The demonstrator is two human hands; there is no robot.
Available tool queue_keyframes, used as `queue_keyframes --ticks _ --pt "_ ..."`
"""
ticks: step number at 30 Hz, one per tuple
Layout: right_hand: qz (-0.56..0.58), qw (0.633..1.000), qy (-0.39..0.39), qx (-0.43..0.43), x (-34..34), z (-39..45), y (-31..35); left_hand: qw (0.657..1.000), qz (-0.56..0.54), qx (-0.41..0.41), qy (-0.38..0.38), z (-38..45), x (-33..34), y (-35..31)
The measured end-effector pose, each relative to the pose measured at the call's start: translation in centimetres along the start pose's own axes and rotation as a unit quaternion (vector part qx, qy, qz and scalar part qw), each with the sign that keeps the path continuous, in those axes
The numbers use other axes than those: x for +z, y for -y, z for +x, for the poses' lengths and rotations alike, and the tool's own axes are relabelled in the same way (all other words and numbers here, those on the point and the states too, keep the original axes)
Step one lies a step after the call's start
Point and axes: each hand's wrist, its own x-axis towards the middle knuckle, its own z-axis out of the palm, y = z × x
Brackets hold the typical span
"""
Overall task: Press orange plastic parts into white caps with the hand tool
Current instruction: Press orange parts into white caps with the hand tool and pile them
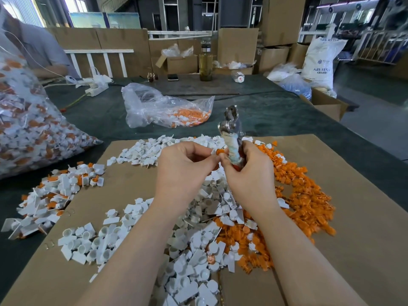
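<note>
My right hand (pixel 247 171) grips the hand tool (pixel 231 133) upright by its cloth-wrapped handle, the metal head pointing up and away. My left hand (pixel 187 164) pinches a small white cap with an orange part (pixel 219 151) at its fingertips, right beside the tool's handle. Below the hands lies a pile of white caps (pixel 192 239) on the brown cardboard sheet (pixel 353 239). A pile of orange plastic parts (pixel 302 202) spreads to the right.
A heap of assembled white-and-orange pieces (pixel 55 195) lies at left. A large full plastic bag (pixel 26 133) stands far left, a smaller bag (pixel 165 109) behind the piles. A glass bottle (pixel 205 62), phone (pixel 172 77), power strips and cardboard boxes sit further back. Another person (pixel 37 51) sits at left.
</note>
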Motion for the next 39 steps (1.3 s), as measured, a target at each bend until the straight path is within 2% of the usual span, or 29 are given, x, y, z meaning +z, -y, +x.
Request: queue_keyframes --ticks 5,14,18,22,31,33,39 --pt "-0.017 1.0 0.012 -0.002 0.1 0.1 -0.1 1.0 0.023 0.001 -0.006 -0.1 0.1 0.0" --pt "-0.019 0.997 0.079 0.002 -0.2 0.5 -0.2 0.996 0.071 0.005 -0.046 0.1 0.3 0.7" --pt "0.052 0.992 0.111 0.04 -0.7 0.8 -0.4 0.998 0.041 -0.016 -0.05 0.2 0.2 1.0" --pt "0.102 0.985 0.118 0.07 -1.2 0.9 -0.3 0.996 -0.052 -0.052 -0.046 0.5 -0.1 1.0" --pt "0.08 0.966 0.236 0.063 -2.2 0.8 -0.3 0.991 -0.117 -0.041 -0.04 0.7 -0.6 0.9" --pt "0.08 0.969 0.229 0.057 -2.2 0.8 -0.3 0.992 -0.111 -0.039 -0.041 0.8 -0.7 0.9" --pt "0.101 0.988 0.115 0.031 -1.0 0.5 0.2 0.999 0.004 -0.008 -0.044 0.2 0.0 1.0"
